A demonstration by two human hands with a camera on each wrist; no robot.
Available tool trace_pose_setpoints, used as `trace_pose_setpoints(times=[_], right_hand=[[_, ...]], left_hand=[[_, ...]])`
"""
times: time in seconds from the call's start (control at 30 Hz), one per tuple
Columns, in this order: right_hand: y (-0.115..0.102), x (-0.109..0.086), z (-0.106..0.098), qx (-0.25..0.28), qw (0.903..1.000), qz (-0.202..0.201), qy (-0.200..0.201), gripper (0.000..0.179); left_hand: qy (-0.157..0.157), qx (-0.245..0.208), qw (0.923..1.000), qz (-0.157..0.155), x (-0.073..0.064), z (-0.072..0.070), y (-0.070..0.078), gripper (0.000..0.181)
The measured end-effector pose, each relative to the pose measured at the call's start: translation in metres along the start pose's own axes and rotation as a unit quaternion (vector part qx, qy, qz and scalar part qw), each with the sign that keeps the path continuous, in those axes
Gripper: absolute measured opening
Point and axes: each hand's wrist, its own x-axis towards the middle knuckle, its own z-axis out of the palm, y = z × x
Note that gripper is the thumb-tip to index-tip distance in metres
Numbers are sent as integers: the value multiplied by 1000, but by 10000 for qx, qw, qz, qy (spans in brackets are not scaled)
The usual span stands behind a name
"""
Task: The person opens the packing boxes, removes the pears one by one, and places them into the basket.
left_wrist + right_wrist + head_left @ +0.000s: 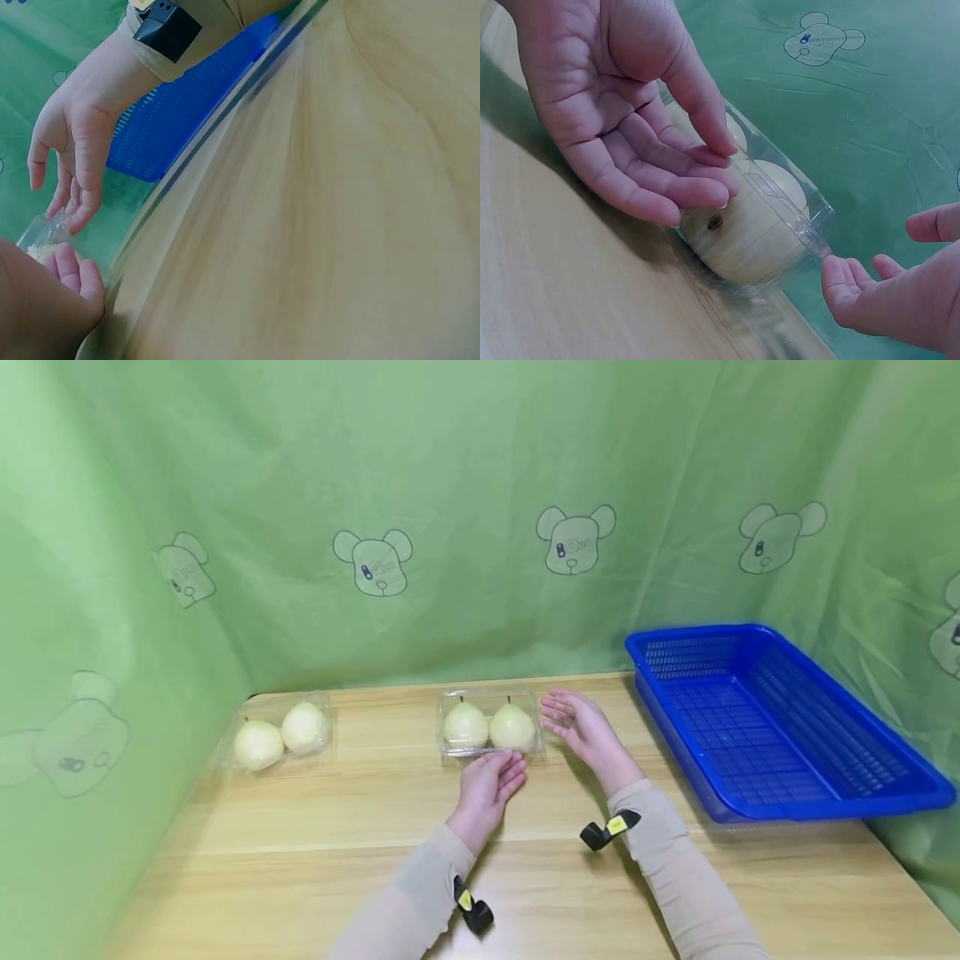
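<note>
A clear plastic box (486, 695) holding pale yellow pears (512, 728) sits near the back of the table. At its front side is my left hand (491, 789), fingers extended, with the fingertips at the box edge. Beside its right side, my right hand (581, 727) has loosely bent fingers and grips nothing. The right wrist view shows the right thumb and fingers close to the box lid; whether they touch it cannot be told. A pear (739, 240) with a dark spot shows through the plastic there. In the left wrist view, the left hand (45, 300) covers most of the box.
Another clear box (327, 697) with two pears (303, 727) lies at the table's left back. A blue plastic basket (675, 760) stands on the right. Green cloth (465, 627) hangs behind and at both sides of the wooden table (360, 827).
</note>
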Motion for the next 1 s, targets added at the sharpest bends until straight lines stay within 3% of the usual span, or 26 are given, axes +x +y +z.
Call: trace_pose_setpoints(times=[0.33, 0.6, 1.0], right_hand=[[3, 1, -3, -144, 9998, 111, 66, 55], [4, 0, -8, -575, 9981, 220, -22, 54], [1, 0, -11, -957, 9935, 418, -458, 53]], left_hand=[[293, -266, 9992, -33, -3, 8, -7, 18], [588, -255, 9978, 152, -5, 15, -12, 21], [485, -236, 9981, 313, -5, 10, -9, 13]])
